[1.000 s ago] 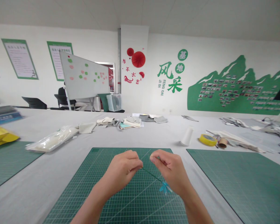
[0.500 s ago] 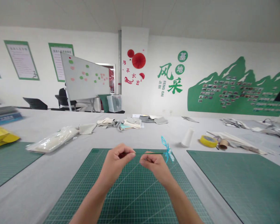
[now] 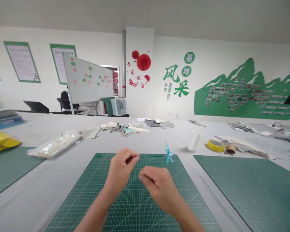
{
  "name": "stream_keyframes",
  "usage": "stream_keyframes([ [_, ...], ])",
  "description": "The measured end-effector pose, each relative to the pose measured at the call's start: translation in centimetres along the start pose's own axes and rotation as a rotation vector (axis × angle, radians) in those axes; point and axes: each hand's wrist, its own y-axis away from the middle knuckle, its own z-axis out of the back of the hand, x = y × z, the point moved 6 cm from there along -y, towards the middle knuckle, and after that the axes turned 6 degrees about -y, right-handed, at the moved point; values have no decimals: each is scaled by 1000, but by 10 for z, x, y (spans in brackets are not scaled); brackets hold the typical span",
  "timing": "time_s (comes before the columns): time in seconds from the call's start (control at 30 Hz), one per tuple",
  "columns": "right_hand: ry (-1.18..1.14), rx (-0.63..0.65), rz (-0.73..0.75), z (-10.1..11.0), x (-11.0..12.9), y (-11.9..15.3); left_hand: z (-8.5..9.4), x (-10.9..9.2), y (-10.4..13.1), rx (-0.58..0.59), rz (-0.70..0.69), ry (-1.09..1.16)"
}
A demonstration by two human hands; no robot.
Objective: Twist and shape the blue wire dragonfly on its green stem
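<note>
My left hand (image 3: pixel 123 166) is closed in a pinch on one end of a thin green stem (image 3: pixel 152 156). The stem runs out sideways to the right, and at its far end sits a small light-blue artificial flower (image 3: pixel 168 153) with narrow looped petals. Lower and nearer to me, my right hand (image 3: pixel 157 185) has thumb and fingertips pressed together, apart from the stem. Whatever lies between those fingertips, if anything, is too small to see. Both hands are over a green gridded cutting mat (image 3: pixel 125 209).
More cutting mats lie at left (image 3: pixel 12 167) and right (image 3: pixel 244 187). A white cone (image 3: pixel 194 142), yellow tape roll (image 3: pixel 215 146) and brown roll (image 3: pixel 231 149) are at the right. Fabric pieces (image 3: pixel 137 125) are at the back, a clear plastic package (image 3: pixel 58 145) to the left.
My right hand has come off the stem and moved down toward me. The flower has swung slightly left and turned, while my left hand keeps its pinch almost in place.
</note>
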Motion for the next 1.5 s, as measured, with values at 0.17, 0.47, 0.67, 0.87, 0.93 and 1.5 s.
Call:
stream_keyframes([
  [0.17, 43, -55, 21, 14, 6, 3, -7, -7, 3, 49, -95, -86],
  [0.47, 30, -196, -21, 46, -10, 4, -20, -20, 10, 278, -258, -160],
  [0.67, -81, -149, -94, 58, -35, 0, -21, -29, 14, 413, -353, -114],
  [0.87, -396, -72, -157, 45, -65, -10, -14, -27, 11, 440, -223, 126],
  [0.93, -468, -61, -180, 36, -72, -13, -11, -22, 8, 395, -170, 176],
  [1.5, -634, 1, -220, -13, -68, -19, -2, -2, -1, 137, -34, 239],
])
